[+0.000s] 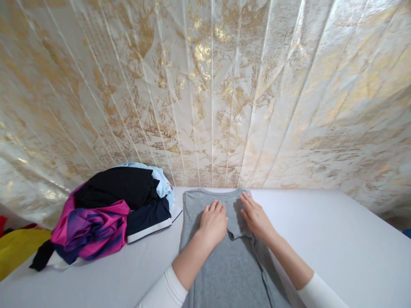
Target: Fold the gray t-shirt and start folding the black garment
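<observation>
The grey shirt [224, 273] lies on the white table [334, 244], directly under both of the person's hands, its neckline just beyond the fingertips and its body running back toward the wearer. From where I stand, the left hand [214, 220] rests palm down on the upper chest, fingers close together and slightly bent, gripping nothing that I can make out. The right hand [255, 214] lies near the shoulder to its side, flatter, fingers a little spread, and it too seems to hold nothing. I take the two palms to be there to keep the cloth flat, since one layer is turned inward between them and its loose edge buckles into a small dark opening beside the left hand.

The shirt looks like soft, matte, finely speckled knit, drawn into a long narrow shape with ripples below the right hand. Well to the left of the left hand sits a rumpled heap, probably put aside to leave room: a dull black garment [115, 186], a pink and purple garment [96, 229] bunched in twists, a navy garment [149, 216] with a crisp white band, and a pale blue garment [163, 179] behind. Beyond both hands hangs a creased, shiny sheet [205, 98] with metallic gold patterning
</observation>
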### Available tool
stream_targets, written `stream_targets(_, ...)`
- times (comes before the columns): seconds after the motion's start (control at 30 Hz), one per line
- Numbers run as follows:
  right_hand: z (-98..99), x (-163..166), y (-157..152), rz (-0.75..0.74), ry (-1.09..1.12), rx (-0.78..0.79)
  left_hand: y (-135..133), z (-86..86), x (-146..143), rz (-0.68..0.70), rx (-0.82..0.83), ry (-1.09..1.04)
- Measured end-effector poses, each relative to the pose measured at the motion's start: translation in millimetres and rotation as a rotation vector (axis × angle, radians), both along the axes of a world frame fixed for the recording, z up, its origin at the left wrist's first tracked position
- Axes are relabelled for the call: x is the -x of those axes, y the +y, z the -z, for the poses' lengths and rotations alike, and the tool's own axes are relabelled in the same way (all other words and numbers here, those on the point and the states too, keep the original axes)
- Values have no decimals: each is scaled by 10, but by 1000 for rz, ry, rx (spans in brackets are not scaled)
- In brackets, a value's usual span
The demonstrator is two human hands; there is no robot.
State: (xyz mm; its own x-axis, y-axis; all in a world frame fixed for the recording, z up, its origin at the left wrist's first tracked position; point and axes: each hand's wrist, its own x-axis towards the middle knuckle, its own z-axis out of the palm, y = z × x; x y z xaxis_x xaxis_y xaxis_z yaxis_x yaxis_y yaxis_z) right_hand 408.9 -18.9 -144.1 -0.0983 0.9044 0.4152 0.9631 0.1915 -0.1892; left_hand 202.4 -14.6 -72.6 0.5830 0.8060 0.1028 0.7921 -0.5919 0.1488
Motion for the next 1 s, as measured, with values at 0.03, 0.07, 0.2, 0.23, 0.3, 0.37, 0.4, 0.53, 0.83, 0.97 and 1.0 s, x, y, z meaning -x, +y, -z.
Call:
stream_targets(0.03,-8,80,-39,11,-16,54,71,17,38,-29,-4,3)
stream_targets(0.07,-17,155,-68,39,-33,109,138,41,71,-51,-7,3)
stream_targets(0.2,-82,329,-117,194,-80,255,303,158,174,-87,-13,2)
stream_targets(0.23,-104,348,-123,222,-86,271,318,184,200,-90,-16,-3)
stream_targets(0.3,-149,379,-133,252,-92,278,326,231,262,-95,-25,-19)
stream_targets(0.37,-185,421,-144,225,-99,255,313,271,341,-88,-31,-30)
stream_targets(0.4,-197,447,-147,190,-103,240,301,290,384,-82,-30,-32)
stream_targets(0.53,-200,562,-139,69,-94,239,241,364,525,-34,-16,-30)
stream_targets(0.83,-137,623,-129,111,-86,249,214,355,672,48,36,-140)
stream_targets(0.97,-246,592,-183,32,33,185,101,323,856,100,46,-228)
stream_targets(1.0,-301,609,-214,-4,70,161,66,320,891,113,50,-250)
